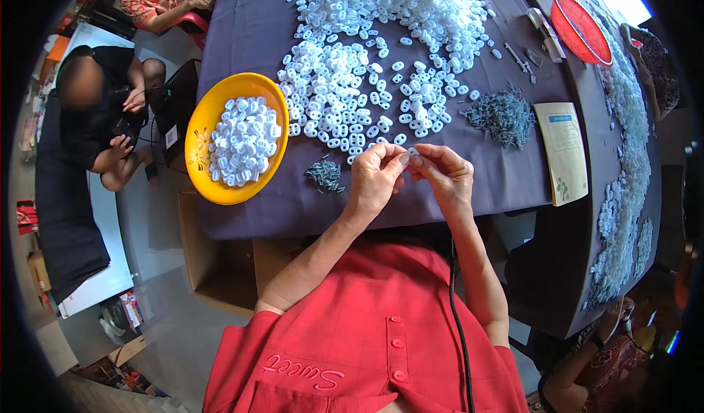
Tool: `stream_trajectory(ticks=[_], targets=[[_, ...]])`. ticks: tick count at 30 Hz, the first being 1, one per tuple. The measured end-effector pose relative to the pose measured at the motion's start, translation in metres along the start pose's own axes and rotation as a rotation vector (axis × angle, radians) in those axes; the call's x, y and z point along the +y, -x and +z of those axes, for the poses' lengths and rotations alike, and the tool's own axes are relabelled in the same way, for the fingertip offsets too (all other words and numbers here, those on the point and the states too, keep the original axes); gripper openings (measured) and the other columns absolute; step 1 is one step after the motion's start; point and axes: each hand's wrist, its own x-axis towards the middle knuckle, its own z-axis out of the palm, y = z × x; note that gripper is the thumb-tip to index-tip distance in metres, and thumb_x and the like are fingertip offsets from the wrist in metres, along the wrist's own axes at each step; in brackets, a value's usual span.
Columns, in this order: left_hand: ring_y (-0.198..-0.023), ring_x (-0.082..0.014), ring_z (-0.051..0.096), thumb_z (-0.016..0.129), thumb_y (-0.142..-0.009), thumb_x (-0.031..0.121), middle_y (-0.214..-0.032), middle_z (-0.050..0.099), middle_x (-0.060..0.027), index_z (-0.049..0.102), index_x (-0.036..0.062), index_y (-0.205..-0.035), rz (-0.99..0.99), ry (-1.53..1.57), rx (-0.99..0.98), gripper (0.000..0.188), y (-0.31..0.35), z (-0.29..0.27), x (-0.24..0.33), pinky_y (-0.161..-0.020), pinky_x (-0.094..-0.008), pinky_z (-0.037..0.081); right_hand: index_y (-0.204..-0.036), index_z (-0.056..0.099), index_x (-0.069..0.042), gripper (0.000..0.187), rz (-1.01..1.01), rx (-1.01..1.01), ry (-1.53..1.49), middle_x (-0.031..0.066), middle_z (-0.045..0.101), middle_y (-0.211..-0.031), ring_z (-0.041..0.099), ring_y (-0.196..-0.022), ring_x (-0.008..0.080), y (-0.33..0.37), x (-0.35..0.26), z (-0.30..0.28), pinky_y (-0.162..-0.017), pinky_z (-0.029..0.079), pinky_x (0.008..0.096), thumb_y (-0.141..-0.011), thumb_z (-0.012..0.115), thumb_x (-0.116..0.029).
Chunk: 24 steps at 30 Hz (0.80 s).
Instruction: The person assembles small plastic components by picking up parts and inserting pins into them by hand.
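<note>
Close to the table's near edge, my left hand (378, 178) and my right hand (446, 177) meet with thumbs and forefingers pinched. Between the fingertips is a small white oval plastic piece (412, 152), mostly covered by them. Similar white pieces with two holes lie in a large loose pile (330, 90) just beyond my hands. A small heap of dark grey pins (324, 176) lies left of my left hand. A larger heap of such pins (504, 117) is to the right. The yellow bowl (204, 119) at the left holds many white pieces.
A printed beige booklet (561, 152) lies by the right table edge, with a red mesh basket (579, 28) beyond it. Another table at right carries more white pieces (623, 185). An open cardboard box (213, 255) stands below. Other people sit at left (81, 119) and lower right (587, 362).
</note>
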Motion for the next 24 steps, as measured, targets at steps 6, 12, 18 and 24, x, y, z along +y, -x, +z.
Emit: stream_trajectory(ticks=[6,12,18,24], targets=[[-0.06,-0.0095,0.061,0.061,-0.084,0.011,-0.075,0.065,-0.0047,0.064,0.0,-0.086,-0.06,0.204,0.011,0.012,-0.005,0.003,0.002,-0.052,-0.0195,0.048,-0.098,0.063,0.001,0.018,-0.081,0.005,-0.053,0.006,0.066,-0.084,0.06,-0.075,0.0078,-0.003,0.0,0.002,-0.064,0.05,0.0211,-0.08,0.063,0.002],[-0.066,-0.0132,0.063,0.063,-0.081,0.007,-0.079,0.065,-0.007,0.064,-0.0008,-0.086,-0.065,0.463,0.042,0.009,-0.011,0.007,-0.005,-0.065,-0.0242,0.053,-0.1,0.062,0.001,0.021,-0.111,-0.037,-0.02,0.0025,0.062,-0.084,0.057,-0.076,0.0064,-0.009,0.0,0.003,-0.067,0.047,0.0194,-0.079,0.062,0.004],[-0.069,-0.0117,0.063,0.063,-0.082,0.01,-0.08,0.066,-0.0056,0.065,0.0008,-0.087,-0.142,0.461,0.029,0.011,-0.012,0.007,-0.003,-0.064,-0.0235,0.052,-0.103,0.061,-0.002,0.027,-0.127,-0.047,0.101,0.0008,0.059,-0.083,0.055,-0.076,0.0057,-0.012,0.001,-0.004,-0.065,0.046,0.0195,-0.077,0.064,0.004],[-0.066,-0.0093,0.061,0.063,-0.083,0.013,-0.079,0.066,-0.0036,0.065,0.0033,-0.087,-0.165,0.384,0.074,0.01,-0.012,0.009,0.0,-0.06,-0.021,0.05,-0.099,0.06,-0.002,0.03,-0.307,-0.023,0.334,0.0039,0.059,-0.082,0.057,-0.071,0.0089,-0.013,-0.009,0.002,-0.063,0.047,0.0226,-0.071,0.066,0.004]])
